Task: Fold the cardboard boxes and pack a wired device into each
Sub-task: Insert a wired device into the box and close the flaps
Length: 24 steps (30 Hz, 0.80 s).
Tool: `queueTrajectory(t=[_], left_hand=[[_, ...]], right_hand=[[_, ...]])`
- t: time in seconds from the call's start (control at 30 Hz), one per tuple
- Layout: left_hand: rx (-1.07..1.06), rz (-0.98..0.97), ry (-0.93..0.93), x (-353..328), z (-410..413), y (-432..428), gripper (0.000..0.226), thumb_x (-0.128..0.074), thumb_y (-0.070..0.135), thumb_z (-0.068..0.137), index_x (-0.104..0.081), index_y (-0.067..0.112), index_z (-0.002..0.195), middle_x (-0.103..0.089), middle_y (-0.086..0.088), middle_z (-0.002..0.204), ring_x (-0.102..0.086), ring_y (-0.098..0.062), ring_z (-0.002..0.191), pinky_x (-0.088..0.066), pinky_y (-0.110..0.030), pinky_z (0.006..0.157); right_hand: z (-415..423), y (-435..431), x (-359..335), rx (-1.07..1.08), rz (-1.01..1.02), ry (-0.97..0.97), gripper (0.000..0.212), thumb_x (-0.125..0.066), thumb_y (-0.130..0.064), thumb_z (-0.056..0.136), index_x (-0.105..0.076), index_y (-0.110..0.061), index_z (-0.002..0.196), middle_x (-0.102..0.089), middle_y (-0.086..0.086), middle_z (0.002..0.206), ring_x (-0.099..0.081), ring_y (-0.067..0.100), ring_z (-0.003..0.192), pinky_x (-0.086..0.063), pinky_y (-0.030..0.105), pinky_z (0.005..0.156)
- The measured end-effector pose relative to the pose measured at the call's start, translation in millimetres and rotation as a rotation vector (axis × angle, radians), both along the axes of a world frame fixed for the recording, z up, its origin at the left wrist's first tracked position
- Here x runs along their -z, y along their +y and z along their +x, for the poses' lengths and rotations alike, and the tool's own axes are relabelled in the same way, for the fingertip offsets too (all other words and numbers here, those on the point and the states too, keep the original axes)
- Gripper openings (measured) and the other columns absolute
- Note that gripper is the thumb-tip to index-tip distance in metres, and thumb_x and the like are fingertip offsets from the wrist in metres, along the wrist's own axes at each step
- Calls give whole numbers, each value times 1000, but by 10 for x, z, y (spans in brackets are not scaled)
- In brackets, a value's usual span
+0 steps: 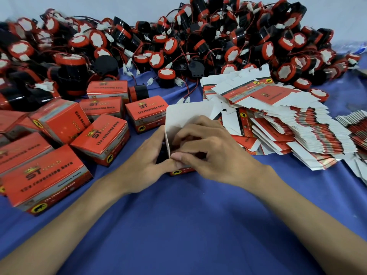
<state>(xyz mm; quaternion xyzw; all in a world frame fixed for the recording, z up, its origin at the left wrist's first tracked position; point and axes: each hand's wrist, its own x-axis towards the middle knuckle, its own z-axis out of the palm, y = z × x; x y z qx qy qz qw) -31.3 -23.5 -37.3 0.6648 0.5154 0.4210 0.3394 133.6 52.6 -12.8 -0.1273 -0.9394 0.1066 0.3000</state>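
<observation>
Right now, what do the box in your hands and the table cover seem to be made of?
Box: thin printed card, red print outside, plain white inside, creasing sharply. Table cover: blue cloth, probably; matt, with soft wrinkles.

You looked down on a flat surface spread with a deep blue cloth [178, 225]. The cloth ran from the near edge to the far side and lay mostly smooth, with soft creases toward your right and a few shallow folds at the lower left. Behind it rose a plain pale wall [89, 6], whitish with a faint blue cast. At the far right edge a blue-and-white patch [363, 49] showed against the wall, too blurred to name. The light was soft and even, and shadows on the cloth were faint.
</observation>
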Motion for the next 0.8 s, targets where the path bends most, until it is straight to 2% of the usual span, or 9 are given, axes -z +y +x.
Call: queueTrajectory(t=[0.1,0.2,0.27,0.37,0.47,0.53,0.63,0.73,0.8], left_hand=[[23,-28,-78,13,-24,0,54,-56,39,75,-47,22,126,-59,18,110,-55,-10,108,-42,-28,93],[37,-46,-185,4,-18,-5,58,-50,40,81,-42,23,135,-57,13,129,-50,-8,125,-41,-23,99],[38,-55,-224,-2,-3,-5,57,-45,43,86,-39,25,139,-54,12,136,-46,-8,130,-40,-22,102],[26,-53,-190,-13,33,-21,49,-42,47,90,-40,29,136,-56,18,130,-48,-3,126,-40,-16,97],[-3,-57,-211,-28,56,-26,42,-48,45,93,-42,30,132,-57,19,128,-47,1,125,-38,-14,96],[-22,-73,-237,-41,43,-17,41,-46,41,90,-47,21,126,-58,17,126,-48,5,122,-39,-13,94],[-46,-112,-261,-59,34,5,45,-51,36,88,-46,21,129,-61,19,118,-53,6,114,-43,-10,87],[-152,-115,-281,-30,58,67,45,-66,23,86,-48,27,127,-63,20,114,-56,5,110,-44,-7,81],[-222,-100,-308,-18,69,105,45,-60,5,87,-51,31,124,-64,20,112,-58,5,107,-45,-8,82]], right_hand=[[70,14,-57,-16,-4,-151,21,-60,-25,91,-79,-16,87,-67,0,102,-52,24,105,-44,48,81],[105,8,-99,-24,37,-229,19,-60,-30,91,-78,-22,93,-62,0,114,-47,23,114,-41,47,88],[98,-14,-77,1,114,-250,21,-58,-34,92,-77,-26,90,-56,0,124,-42,24,121,-37,49,93],[53,-57,1,28,186,-237,20,-59,-36,91,-76,-26,83,-52,5,131,-36,24,123,-33,54,94],[57,-62,63,-27,93,-46,11,-66,-20,86,-73,-14,91,-54,12,121,-43,28,115,-36,52,92],[60,-50,104,-24,-76,190,21,-62,-11,82,-65,-1,100,-50,17,119,-45,31,113,-39,49,94],[32,-23,95,167,-104,448,33,-49,-19,79,-58,7,98,-45,14,111,-44,25,108,-41,40,91],[47,24,89,272,-119,544,24,-48,-19,78,-55,1,87,-46,3,91,-45,14,83,-38,22,74],[58,37,113,222,-197,512,16,-48,-16,78,-56,-2,80,-52,0,76,-47,7,68,-36,14,66]])
